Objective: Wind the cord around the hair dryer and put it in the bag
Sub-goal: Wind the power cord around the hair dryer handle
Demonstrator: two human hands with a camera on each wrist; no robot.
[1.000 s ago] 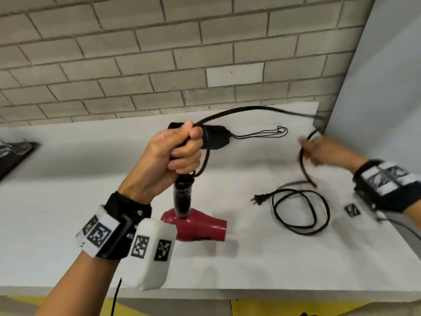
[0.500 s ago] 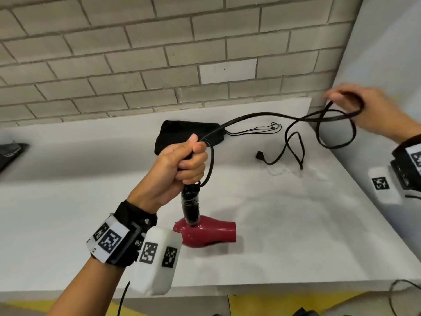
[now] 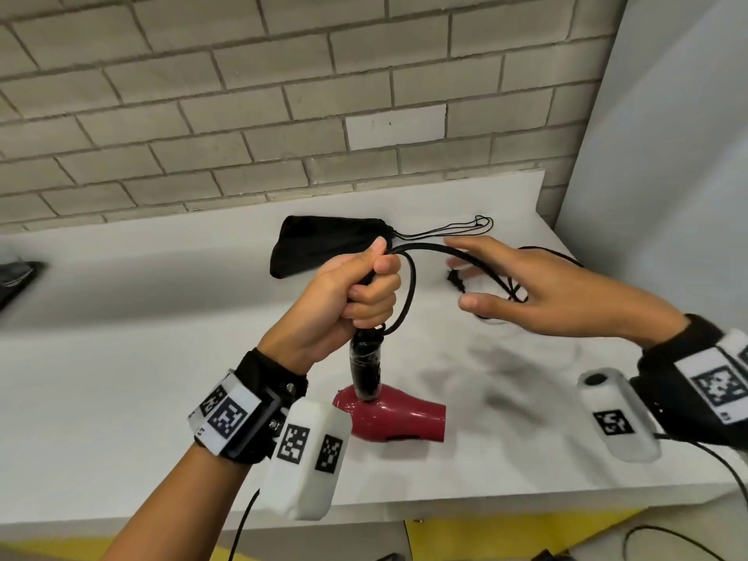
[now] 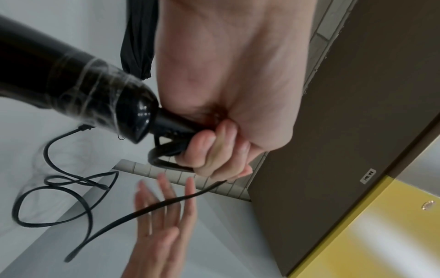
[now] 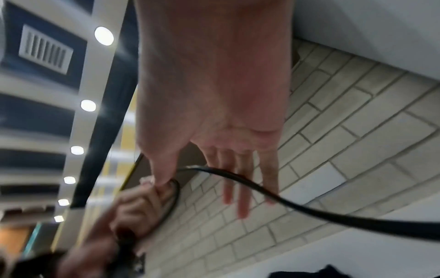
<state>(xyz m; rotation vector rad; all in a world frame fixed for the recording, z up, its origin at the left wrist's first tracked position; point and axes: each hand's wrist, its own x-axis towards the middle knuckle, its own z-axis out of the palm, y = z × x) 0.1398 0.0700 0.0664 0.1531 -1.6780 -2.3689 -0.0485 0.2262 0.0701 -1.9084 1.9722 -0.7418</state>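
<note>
Left grip [image 3: 356, 295] fists black-handled red hair dryer [image 3: 398, 413], cord [image 3: 409, 291] looped

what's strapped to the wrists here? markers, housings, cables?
Both forearms are bare, no sleeves. The left hand has a black wrist strap carrying white square-pattern tags, plus a white rounded housing with two black-and-white markers and a thin black cable below it. The right hand wears the same: black strap, marker tags, white housing with a dark round lens, black cable.
</note>
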